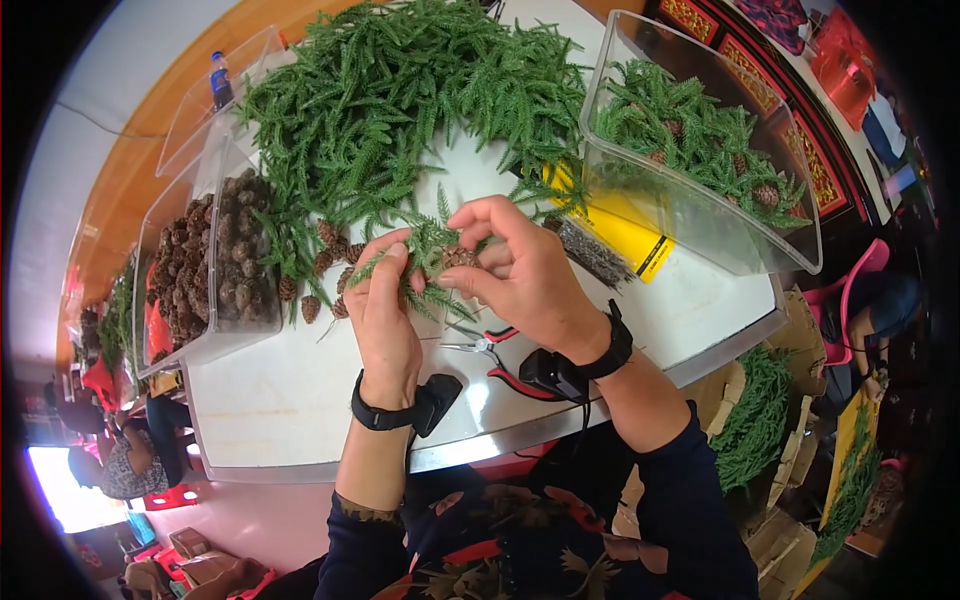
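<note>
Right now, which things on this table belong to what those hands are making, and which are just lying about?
In use: left hand and right hand, both in a grip on a green fir sprig with a small brown pine cone.

Lying about: red-handled pliers, blue-capped plastic bottle, yellow packet.

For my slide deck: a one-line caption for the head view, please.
Left hand and right hand hold a green sprig with a pine cone above a white table.

A single head-worn fisheye looks steeply down, close over the counter (300, 400), edges bending toward the rim.
</note>
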`<state>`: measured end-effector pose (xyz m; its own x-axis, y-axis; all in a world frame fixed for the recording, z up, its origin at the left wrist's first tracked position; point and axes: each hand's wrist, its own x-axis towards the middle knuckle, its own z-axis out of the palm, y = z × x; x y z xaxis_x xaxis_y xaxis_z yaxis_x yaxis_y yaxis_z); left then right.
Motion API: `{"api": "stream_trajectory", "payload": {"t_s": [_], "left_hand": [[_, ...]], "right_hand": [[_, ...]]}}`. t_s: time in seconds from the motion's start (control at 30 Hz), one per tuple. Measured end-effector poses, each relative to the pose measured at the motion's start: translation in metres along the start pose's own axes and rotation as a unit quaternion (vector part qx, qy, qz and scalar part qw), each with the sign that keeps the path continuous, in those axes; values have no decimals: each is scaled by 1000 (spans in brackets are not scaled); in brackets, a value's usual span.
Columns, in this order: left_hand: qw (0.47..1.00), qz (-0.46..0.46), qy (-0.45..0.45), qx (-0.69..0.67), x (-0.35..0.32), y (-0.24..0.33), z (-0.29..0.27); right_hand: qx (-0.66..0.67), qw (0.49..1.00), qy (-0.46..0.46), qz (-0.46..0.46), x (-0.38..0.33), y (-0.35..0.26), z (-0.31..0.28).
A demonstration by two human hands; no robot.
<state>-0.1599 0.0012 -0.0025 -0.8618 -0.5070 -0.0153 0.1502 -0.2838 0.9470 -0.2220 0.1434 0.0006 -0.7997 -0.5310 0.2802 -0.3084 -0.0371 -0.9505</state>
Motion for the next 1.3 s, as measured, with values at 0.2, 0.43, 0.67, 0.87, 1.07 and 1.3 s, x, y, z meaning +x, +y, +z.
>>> {"api": "stream_trajectory", "payload": {"t_s": [0.2,0.43,0.67,0.87,1.07,1.3], "left_hand": [[998,1,-27,-52,0,-2,-5],[999,-2,-49,-21,1,-2,-4],[995,49,-54,64,-5,3,-6],[977,124,-2,176,-11,4,5],[924,266,4,276,-5,-1,2],[940,224,-7,256,-6,-2,5]], "right_hand": [[55,997,-23,39,1,0,-4],[-8,1000,-15,2,0,-2,-3],[-12,1000,-2,-21,-4,-3,4],[-20,998,3,-59,-10,0,14],[-14,998,12,-66,-10,5,16],[0,999,9,-33,-8,9,16]]}}
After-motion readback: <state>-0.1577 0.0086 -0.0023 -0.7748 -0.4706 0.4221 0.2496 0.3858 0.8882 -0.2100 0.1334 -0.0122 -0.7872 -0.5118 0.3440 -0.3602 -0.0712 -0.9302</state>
